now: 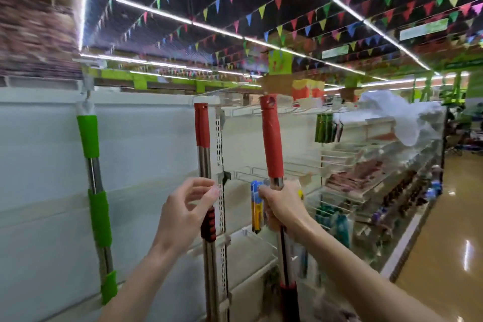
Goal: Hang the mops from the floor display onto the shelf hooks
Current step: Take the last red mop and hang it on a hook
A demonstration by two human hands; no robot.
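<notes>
A red-handled mop (271,138) stands upright in front of the shelving, its top level with the top shelf rail. My right hand (282,209) grips its steel pole just below the red grip. A second red-handled mop (201,125) hangs against the white back panel, its top under a wire hook (209,93). My left hand (183,209) is at this mop's pole with loosely bent fingers in front of it; no firm grip shows. A green-handled mop (90,136) hangs from a hook (87,94) at the left.
A slotted shelf upright (220,165) runs down beside the middle mop. Wire shelves (337,162) with goods stretch away to the right, and small packaged items (256,206) hang behind my right hand. A glossy aisle floor (449,230) lies at the right.
</notes>
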